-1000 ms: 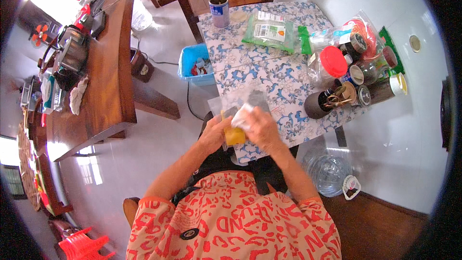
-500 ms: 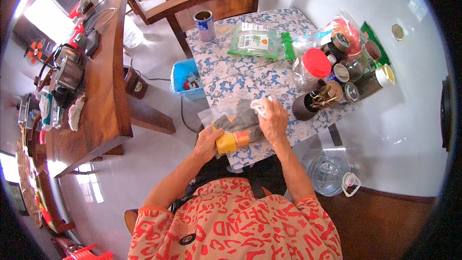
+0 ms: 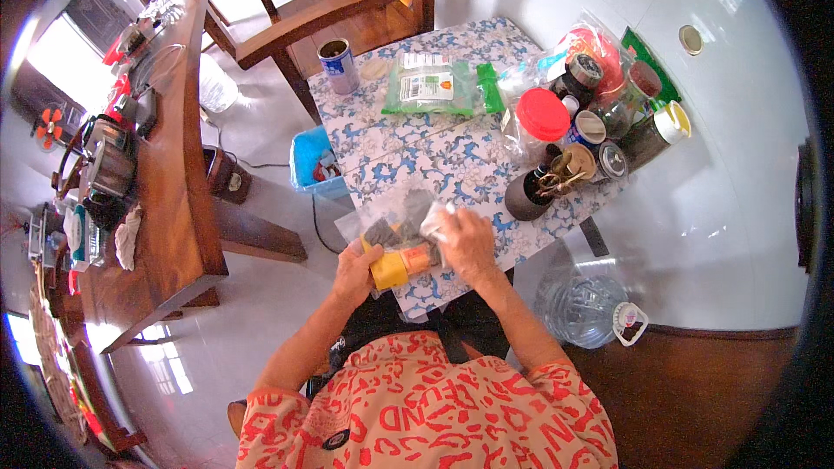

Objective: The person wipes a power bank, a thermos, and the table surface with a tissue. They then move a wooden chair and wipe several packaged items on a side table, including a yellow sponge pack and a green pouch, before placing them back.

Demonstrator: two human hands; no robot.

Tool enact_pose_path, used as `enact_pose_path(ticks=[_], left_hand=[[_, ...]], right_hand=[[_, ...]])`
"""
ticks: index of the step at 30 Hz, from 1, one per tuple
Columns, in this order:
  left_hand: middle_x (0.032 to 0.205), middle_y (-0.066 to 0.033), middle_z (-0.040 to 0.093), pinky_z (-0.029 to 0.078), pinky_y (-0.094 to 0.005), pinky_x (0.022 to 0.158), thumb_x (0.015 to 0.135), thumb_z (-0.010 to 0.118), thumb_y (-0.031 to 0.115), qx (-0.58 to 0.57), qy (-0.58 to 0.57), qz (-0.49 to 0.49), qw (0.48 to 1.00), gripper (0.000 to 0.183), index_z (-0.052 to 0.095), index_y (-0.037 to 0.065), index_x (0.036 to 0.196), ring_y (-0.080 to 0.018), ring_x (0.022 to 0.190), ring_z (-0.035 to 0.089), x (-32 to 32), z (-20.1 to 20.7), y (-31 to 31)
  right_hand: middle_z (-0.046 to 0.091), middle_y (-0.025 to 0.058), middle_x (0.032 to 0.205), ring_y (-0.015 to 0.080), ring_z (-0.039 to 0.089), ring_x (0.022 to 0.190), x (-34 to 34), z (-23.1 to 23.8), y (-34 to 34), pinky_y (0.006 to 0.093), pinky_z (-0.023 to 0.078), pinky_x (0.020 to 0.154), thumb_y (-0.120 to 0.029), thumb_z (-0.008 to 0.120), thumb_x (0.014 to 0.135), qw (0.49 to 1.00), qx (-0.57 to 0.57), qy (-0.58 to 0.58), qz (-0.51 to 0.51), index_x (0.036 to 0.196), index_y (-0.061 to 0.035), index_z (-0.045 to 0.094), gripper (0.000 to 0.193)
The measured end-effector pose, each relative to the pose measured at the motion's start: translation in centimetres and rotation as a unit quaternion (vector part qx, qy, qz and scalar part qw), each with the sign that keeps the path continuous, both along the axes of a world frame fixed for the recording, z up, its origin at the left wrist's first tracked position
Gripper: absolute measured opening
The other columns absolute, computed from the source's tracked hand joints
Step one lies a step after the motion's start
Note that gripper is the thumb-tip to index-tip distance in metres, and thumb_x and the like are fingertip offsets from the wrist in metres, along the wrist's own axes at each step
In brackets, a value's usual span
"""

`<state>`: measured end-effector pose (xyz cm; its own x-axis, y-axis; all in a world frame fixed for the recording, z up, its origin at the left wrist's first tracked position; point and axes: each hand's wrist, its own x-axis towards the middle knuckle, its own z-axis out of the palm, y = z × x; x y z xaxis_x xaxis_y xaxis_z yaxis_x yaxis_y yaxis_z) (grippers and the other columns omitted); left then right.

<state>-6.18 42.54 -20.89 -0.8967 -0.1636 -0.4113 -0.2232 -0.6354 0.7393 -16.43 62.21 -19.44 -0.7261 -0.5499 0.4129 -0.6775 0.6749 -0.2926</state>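
Observation:
Near the front edge of the table, my left hand (image 3: 354,271) is closed on the left side of a clear plastic bag (image 3: 393,208). Dark grey pieces show through the plastic, along with a yellow block-like piece (image 3: 387,270) and an orange printed piece (image 3: 419,258). Their exact kind is not clear. At the bag's right side, my right hand (image 3: 469,247) grips a crumpled white cloth or tissue (image 3: 436,221). The cloth lies against the bag's upper right part, and the fingertips are partly hidden by it.
A green-and-clear package (image 3: 430,91) and an open tin (image 3: 338,68) stand farther back. Jars, including one with a red lid (image 3: 543,115), and a dark utensil holder (image 3: 526,197) crowd the right side. A blue bin (image 3: 314,161) stands left of the table.
The whole view has shifted, moving the table left and down in the picture. The right hand with the white cloth has come slightly nearer to me, and the bag's far edge looks more crumpled.

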Motion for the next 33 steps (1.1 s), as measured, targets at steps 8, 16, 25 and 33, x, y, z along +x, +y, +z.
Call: enact_pose_path(ticks=[8, 16, 25, 33], left_hand=[[0.116, -0.0128, 0.057, 0.054, -0.0378, 0.086, 0.091, 0.048, 0.000, -0.008, -0.017, 0.018, 1.000, 0.033, 0.046, -0.002, 0.124, -0.0242, 0.100, 0.062, 0.0, 1.1, -1.0], [0.116, -0.0134, 0.057, 0.053, -0.0379, 0.088, 0.090, 0.048, -0.001, 0.001, -0.048, 0.013, 0.999, 0.034, 0.047, -0.003, 0.124, -0.0247, 0.102, 0.061, 1.3, 0.9, -3.0], [0.116, -0.0132, 0.058, 0.053, -0.0369, 0.088, 0.089, 0.050, 0.000, 0.012, -0.030, 0.016, 0.999, 0.034, 0.048, -0.003, 0.123, -0.0239, 0.099, 0.062, 1.5, 0.4, -3.8], [0.106, -0.0096, 0.061, 0.053, -0.0311, 0.081, 0.088, 0.053, 0.003, -0.092, 0.009, 0.008, 0.996, 0.032, 0.050, -0.002, 0.120, -0.0181, 0.092, 0.062, 1.0, 3.0, -3.2]], right_hand=[[0.048, 0.0131, 0.092, 0.0324, 0.056, 0.085, -1.6, -0.7, -0.1, 0.0427, 0.049, 0.065, -0.006, 0.064, 0.076, 0.992, 0.006, -0.026, -0.122, 0.112, -0.0095, 0.055, 0.037], [0.049, 0.0142, 0.096, 0.0342, 0.057, 0.090, -1.8, 2.9, 1.0, 0.0429, 0.048, 0.074, -0.005, 0.059, 0.077, 0.973, -0.011, -0.229, -0.005, 0.110, -0.0107, 0.055, 0.033], [0.048, 0.0134, 0.095, 0.0350, 0.052, 0.090, -2.4, 0.1, -1.0, 0.0441, 0.047, 0.072, -0.003, 0.058, 0.075, 0.994, 0.002, -0.105, 0.034, 0.104, -0.0072, 0.059, 0.030], [0.048, 0.0145, 0.096, 0.0343, 0.051, 0.093, -3.1, -0.2, 0.0, 0.0440, 0.047, 0.075, -0.006, 0.062, 0.072, 0.994, 0.026, -0.096, -0.047, 0.106, -0.0059, 0.058, 0.035]])
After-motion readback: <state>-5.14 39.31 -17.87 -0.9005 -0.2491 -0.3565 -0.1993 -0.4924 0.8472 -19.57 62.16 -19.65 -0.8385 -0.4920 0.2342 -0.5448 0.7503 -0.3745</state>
